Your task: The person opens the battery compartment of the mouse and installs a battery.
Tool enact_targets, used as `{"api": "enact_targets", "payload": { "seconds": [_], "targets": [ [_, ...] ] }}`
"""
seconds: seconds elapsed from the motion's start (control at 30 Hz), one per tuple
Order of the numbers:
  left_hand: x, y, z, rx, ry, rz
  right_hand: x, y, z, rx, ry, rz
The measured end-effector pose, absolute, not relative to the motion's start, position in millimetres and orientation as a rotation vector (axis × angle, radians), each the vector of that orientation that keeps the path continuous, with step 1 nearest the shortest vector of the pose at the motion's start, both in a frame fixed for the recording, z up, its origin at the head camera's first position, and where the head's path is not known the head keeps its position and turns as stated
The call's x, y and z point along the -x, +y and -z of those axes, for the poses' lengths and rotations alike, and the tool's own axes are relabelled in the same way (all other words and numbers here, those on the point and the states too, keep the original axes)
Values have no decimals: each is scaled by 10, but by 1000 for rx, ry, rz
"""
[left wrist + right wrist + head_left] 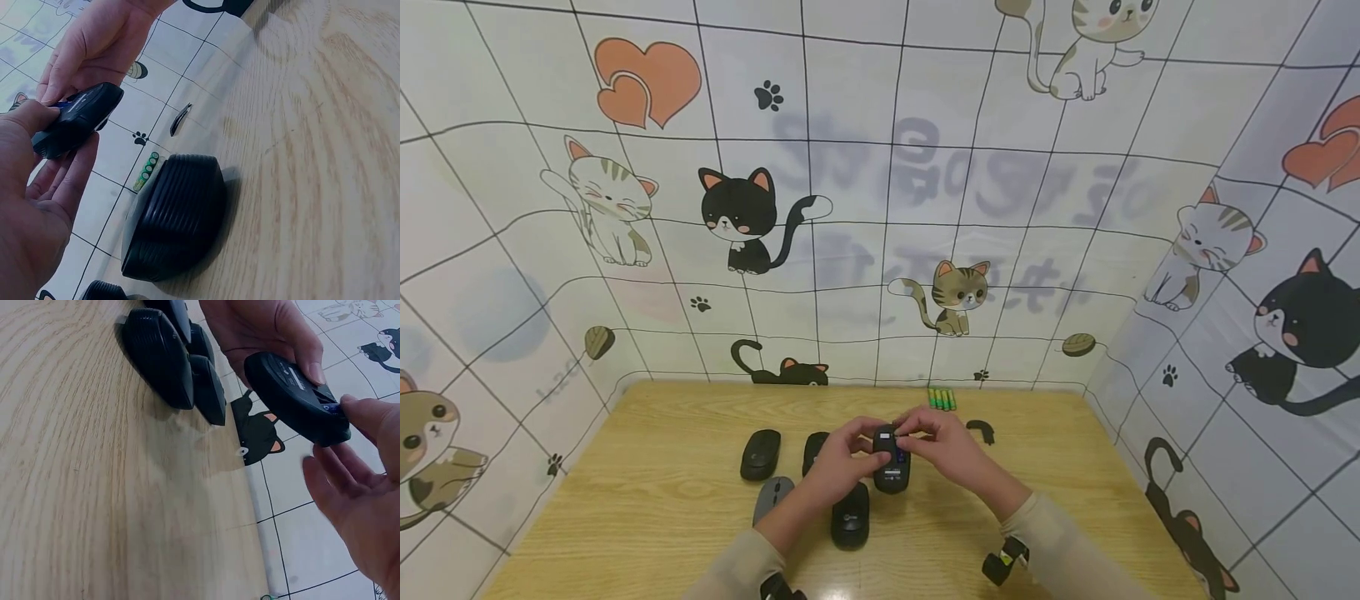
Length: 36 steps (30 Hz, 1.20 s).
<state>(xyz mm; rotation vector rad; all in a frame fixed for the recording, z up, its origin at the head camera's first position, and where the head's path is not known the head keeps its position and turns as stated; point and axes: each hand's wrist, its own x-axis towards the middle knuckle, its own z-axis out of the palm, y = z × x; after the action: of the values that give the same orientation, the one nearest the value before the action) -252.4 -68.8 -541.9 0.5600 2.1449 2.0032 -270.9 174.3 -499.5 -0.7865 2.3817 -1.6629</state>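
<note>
A black computer mouse [891,475] is held underside up above the table, its battery compartment uncovered. My left hand [844,457] grips it by the side, thumb on the underside and fingers beneath. Inside the compartment shows a blue battery [333,409]. My right hand [936,437] has its thumb on that battery at the mouse's end, the other fingers curled close by; the index fingertip is partly hidden. On the table to the right lies a dark curved battery cover [981,431].
Several green batteries [942,399] lie side by side at the table's back edge. To the left are a black mouse [761,455], a grey mouse [771,498], a partly hidden black mouse [812,450] and a nearer black mouse [850,518]. A cat-print cloth [865,317] surrounds the table.
</note>
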Motion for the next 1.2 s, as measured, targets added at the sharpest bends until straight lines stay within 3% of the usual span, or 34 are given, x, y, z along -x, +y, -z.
{"api": "enact_targets", "payload": {
  "seconds": [1.2],
  "targets": [
    [2492,-633,5373,-557,2171,-1991,2558,1648,5054,573,2465,1765]
  ]
}}
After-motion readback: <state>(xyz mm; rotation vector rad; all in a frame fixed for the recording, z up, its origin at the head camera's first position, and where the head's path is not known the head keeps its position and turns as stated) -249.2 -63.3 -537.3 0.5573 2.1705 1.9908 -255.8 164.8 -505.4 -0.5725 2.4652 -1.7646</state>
